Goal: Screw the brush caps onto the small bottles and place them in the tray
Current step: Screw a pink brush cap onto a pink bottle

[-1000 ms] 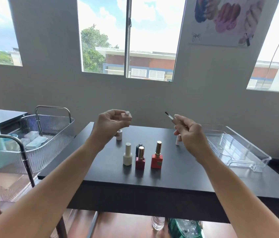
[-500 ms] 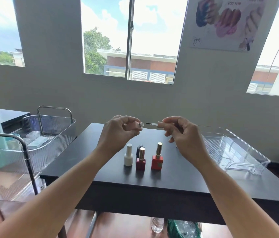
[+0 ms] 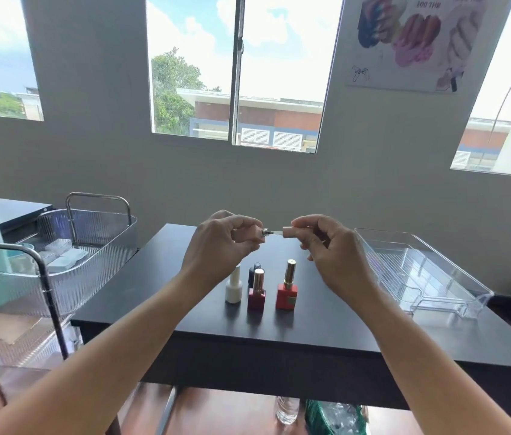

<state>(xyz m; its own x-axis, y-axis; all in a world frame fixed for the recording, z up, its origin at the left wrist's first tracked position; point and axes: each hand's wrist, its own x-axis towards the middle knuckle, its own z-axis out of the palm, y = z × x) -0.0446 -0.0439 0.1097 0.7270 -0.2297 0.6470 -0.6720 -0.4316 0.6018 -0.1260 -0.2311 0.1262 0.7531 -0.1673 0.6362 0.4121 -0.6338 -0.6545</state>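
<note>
Two hands meet in the air above the counter (image 3: 326,324), and one line between them decides the next move. The left hand (image 3: 216,249) has its fingers (image 3: 241,222) clamped on a small bottle (image 3: 255,238), laid on its side so the silver threaded neck points right. The right hand (image 3: 334,252) has its fingers (image 3: 307,221) clamped on the cap (image 3: 288,231), also lying sideways, open end to the left. The brush stem (image 3: 274,232) runs straight out from the cap toward the neck, and its tip looks to be at or just inside the mouth; how deep is too small to tell.

So bottle and cap share one long axis, left to right, nearly level. The cap sits just right of the neck, with a short run of stem bare between them. Sliding the cap left along that line should bring it to the threads, after which a twist would seat it; any tilt risks cross-threading.

Below the fingers stand four capped bottles (image 3: 287,285). The clear tray (image 3: 467,290) lies well to the right of the right hand, which is the nearer of the two.
</note>
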